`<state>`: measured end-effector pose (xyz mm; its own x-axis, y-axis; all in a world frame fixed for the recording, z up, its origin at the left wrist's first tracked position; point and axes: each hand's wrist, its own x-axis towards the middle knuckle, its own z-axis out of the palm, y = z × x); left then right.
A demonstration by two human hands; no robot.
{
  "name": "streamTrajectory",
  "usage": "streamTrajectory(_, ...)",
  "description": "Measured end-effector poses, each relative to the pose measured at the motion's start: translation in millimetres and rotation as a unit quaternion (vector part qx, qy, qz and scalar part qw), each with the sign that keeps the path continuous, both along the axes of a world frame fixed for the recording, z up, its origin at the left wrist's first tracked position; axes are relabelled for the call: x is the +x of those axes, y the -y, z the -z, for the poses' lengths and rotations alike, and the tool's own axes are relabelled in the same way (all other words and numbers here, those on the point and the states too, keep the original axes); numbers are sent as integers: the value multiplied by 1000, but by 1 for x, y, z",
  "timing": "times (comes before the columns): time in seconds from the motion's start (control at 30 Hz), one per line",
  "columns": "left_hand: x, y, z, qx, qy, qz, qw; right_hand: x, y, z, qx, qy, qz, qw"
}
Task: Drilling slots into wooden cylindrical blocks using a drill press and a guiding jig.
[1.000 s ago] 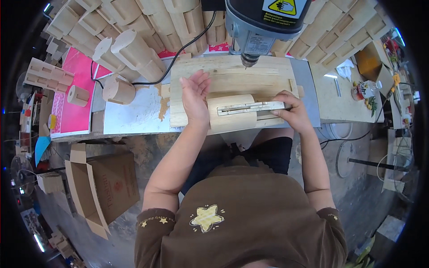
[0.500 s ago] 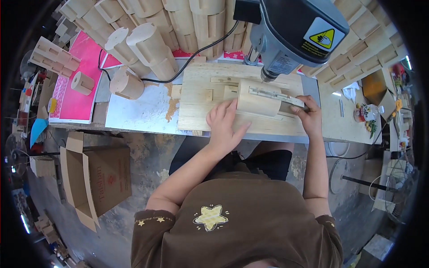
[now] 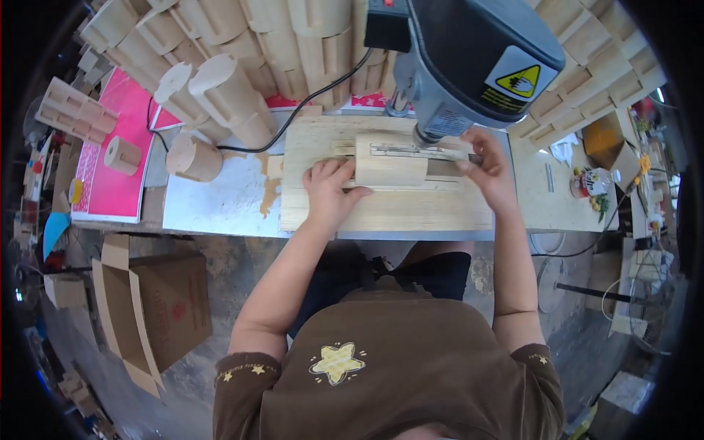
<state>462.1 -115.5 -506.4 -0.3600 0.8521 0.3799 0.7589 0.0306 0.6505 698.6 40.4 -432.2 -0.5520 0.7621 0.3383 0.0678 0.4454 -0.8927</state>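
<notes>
Left hand [image 3: 326,192] flat, fingers spread, pressing down on the left end of a wood block [image 3: 391,159]; no closed grip, palm resting on the board [image 3: 381,209] beneath. Right hand [image 3: 490,170] pinching the block's right end, fingers curled over its edge, grip closed on the wood. Block lying on the pale board at the middle of the worktop [image 3: 220,205], directly below the head of a grey drill press [image 3: 477,59]. Thin metal strip [image 3: 411,150] running along the block's top. Black cable [image 3: 293,117] trailing left from the press. Rounded wooden pieces [image 3: 235,103] stacked behind, one short cylinder [image 3: 194,158] just left of the board, another [image 3: 121,155] on a pink sheet [image 3: 117,147]. Cardboard box [image 3: 158,308] on the floor, lower left. Small bottle [image 3: 590,182] at the far right.
</notes>
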Motion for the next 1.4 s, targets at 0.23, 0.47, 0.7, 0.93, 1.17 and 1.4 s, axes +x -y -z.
streamTrajectory(0.23, -2, 4, 1, -9, -24, -7, 1000, -36, -46, -151, 176, -151, 87, 969)
streamTrajectory(0.47, 1, 3, -1, -21, -27, -6, 999, -44, -2, -168, 327, 85, 210, 918)
streamTrajectory(0.7, -1, 3, 2, -5, -31, -2, 1000, -15, 67, -105, 335, 55, 232, 912)
streamTrajectory(0.93, 1, 1, 1, 11, -44, -1, 999, -21, 59, -5, 298, -1, 222, 929)
streamTrajectory(1.17, 0, 1, 5, 9, -43, -2, 999, -11, 59, -23, 366, 34, 196, 909)
streamTrajectory(1.4, 15, -5, 5, 17, -57, -14, 998, -45, -2, -154, 328, 4, 211, 921)
